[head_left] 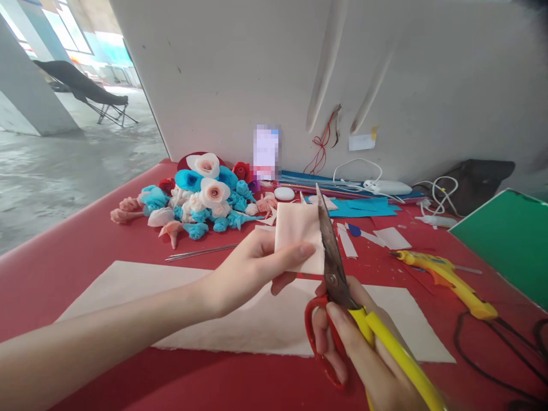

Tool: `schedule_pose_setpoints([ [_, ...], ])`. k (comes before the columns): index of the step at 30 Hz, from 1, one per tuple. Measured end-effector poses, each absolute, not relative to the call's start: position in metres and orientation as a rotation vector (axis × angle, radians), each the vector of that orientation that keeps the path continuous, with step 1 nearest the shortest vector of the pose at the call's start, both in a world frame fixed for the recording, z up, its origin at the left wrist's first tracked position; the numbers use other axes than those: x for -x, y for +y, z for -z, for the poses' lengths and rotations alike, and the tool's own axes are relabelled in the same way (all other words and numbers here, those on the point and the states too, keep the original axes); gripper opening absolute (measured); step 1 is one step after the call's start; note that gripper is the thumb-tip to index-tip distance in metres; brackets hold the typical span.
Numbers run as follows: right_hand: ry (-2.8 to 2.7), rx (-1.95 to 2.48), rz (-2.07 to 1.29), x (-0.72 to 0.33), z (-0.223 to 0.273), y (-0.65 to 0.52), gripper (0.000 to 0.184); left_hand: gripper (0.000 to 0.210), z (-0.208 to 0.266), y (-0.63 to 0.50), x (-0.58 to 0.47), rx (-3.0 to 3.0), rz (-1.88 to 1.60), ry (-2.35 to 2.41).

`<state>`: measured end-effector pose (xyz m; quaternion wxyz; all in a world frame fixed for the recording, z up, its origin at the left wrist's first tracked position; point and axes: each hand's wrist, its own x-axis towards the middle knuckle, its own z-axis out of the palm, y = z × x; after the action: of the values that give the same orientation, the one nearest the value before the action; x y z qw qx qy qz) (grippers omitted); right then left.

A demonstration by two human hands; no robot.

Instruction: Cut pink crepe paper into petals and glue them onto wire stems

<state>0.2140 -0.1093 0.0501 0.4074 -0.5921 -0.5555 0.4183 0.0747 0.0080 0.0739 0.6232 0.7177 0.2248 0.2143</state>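
My left hand (pixel 265 260) pinches a folded piece of cream crepe paper (pixel 297 222), thumb on the near face and fingers behind. In my right hand (pixel 363 348) is a pair of scissors (pixel 334 268) with dark blades, a red loop and a yellow handle. The blades point up and lie along the right edge of the folded paper; whether they are fully closed I cannot tell. Beneath both hands a large cream paper sheet (pixel 240 331) lies flat, partly hidden by my left forearm and the scissors.
Paper flowers (pixel 205 200) in blue, white, pink and red are heaped at the back left. Metal rods (pixel 201 252) lie before them. Blue paper strips (pixel 363 206) and scraps (pixel 346 240) are behind the scissors. A yellow glue gun (pixel 449 279) and green board (pixel 505 245) are at right.
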Motion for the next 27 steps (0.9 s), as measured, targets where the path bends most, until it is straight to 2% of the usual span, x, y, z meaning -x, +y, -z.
schedule_pose_setpoints([
  [5,-1.320,1.596,-0.896,-0.205,-0.055,-0.113,0.015,0.050,-0.076,0.008,-0.075,-1.626,-0.509,0.536],
  [18,-1.310,1.566,-0.885,-0.210,-0.057,-0.111,0.019,0.050,-0.075,0.024,-0.073,-1.544,-0.606,0.528],
  [21,-1.250,1.575,-0.948,-0.210,-0.056,-0.112,0.022,0.050,-0.072,0.027,-0.073,-1.520,-0.656,0.528],
  [27,-1.046,1.402,-1.345,-0.209,-0.046,-0.101,0.027,0.049,-0.069,0.025,-0.074,-1.465,-0.715,0.531],
])
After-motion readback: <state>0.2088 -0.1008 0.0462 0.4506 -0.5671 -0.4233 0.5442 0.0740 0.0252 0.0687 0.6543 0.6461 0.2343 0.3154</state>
